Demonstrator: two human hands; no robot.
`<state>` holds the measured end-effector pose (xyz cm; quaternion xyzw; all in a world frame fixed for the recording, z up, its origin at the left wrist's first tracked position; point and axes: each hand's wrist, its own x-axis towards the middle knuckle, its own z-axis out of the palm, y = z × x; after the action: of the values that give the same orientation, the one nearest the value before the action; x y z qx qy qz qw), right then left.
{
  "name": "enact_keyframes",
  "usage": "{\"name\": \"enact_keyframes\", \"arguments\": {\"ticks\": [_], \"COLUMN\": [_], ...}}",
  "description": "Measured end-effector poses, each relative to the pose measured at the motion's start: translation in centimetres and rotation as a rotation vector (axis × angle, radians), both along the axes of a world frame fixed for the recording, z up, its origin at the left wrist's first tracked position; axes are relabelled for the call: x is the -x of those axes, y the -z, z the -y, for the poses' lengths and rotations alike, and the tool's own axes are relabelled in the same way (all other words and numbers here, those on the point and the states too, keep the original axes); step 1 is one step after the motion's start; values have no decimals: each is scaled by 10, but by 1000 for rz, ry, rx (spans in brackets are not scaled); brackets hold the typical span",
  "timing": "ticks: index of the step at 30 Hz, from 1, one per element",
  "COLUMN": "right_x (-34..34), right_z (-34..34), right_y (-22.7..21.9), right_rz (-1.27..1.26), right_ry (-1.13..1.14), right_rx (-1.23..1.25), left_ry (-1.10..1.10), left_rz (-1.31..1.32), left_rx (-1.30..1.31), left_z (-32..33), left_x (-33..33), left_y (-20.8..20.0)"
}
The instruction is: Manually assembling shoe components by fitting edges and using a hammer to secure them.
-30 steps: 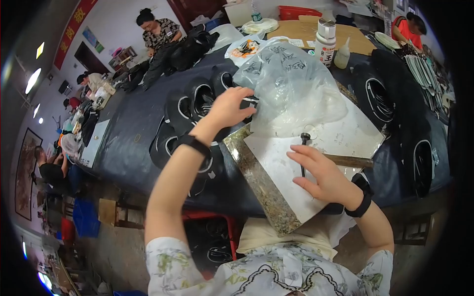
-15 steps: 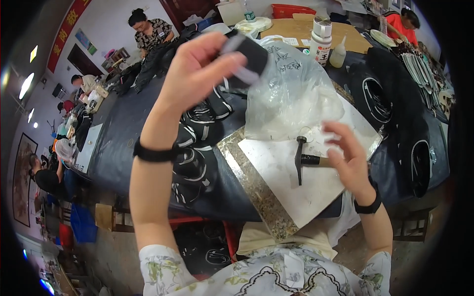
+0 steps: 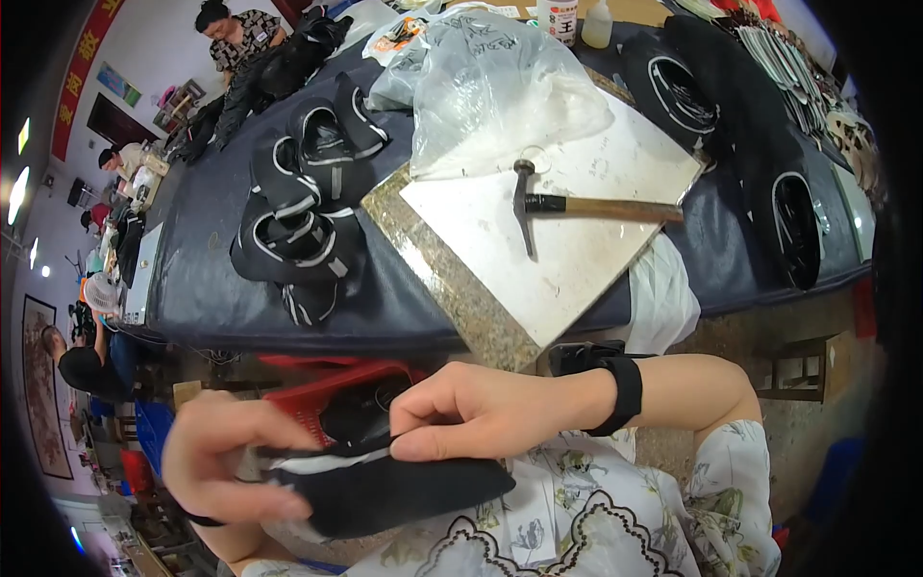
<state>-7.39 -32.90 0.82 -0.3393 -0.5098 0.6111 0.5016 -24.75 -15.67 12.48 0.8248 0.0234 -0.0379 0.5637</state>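
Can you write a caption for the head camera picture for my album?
The left hand and right hand hold a white-trimmed black piece; a hammer lies on a white board.

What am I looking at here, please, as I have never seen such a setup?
There is no machine, just a person's bare left hand and right hand. The view comes from a fisheye camera worn on the head, looking down, so edges bend. On the dark table, a hammer lies on a white sheet over a speckled slab, near a clear plastic bag; black shoe uppers lie to the left. The right hand pinches another shoe upper; the left, blurred, is at its other end.
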Motion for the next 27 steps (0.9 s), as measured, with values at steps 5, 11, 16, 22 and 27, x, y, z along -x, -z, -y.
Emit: {"name": "enact_keyframes", "arguments": {"ticks": [5,11,16,22,27], "right_x": [-42,-50,-44,-49,-38], "right_z": [54,87,61,60,62], "right_y": [78,86,96,103,99], "right_rz": [361,1021,1132,1137,1252], "right_ry": [299,757,686,711,803], "right_rx": [160,19,-210,-317,-381], "left_ry": [-214,-139,-175,-365,-162], "left_rz": [-222,-169,19,101,626], "left_rx": [113,-93,-268,-274,-821], "left_z": [38,70,76,80,83], "left_x": [-6,-73,-67,-60,-53], "left_y": [126,185,195,200,221]}}
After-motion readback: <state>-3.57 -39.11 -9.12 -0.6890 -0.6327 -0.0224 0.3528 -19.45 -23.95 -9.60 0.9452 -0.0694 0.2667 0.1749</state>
